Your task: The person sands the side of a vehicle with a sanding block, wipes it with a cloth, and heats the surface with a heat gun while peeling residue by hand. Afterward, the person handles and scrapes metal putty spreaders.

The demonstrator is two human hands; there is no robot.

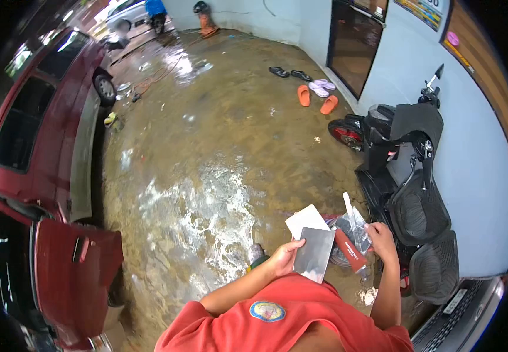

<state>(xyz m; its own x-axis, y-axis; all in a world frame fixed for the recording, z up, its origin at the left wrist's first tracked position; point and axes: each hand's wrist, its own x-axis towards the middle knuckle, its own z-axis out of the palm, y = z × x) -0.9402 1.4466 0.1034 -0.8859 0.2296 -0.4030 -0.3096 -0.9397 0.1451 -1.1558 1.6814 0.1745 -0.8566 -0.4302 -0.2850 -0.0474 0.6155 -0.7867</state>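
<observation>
My left hand (284, 259) is closed on a grey rectangular plate (314, 253), its thumb on the near face. A white card-like piece (306, 221) shows behind the plate's upper edge. To the right, my right hand (381, 239) has its fingers pinched at the edge of a clear plastic packet (358, 230) with dark contents. A white stick-like piece (348, 203) stands up from the packet. Between the hands lies a red box (350, 250) with white print, over other clear plastic; what supports it is hidden.
A red vehicle (48, 129) with an open door (75, 276) is at left. Sandals (304, 95) lie on the wet floor (224, 135) near a glass door (355, 47). A motorcycle (383, 126) and black mesh seats (419, 214) line the right wall. A person in blue (155, 8) is far back.
</observation>
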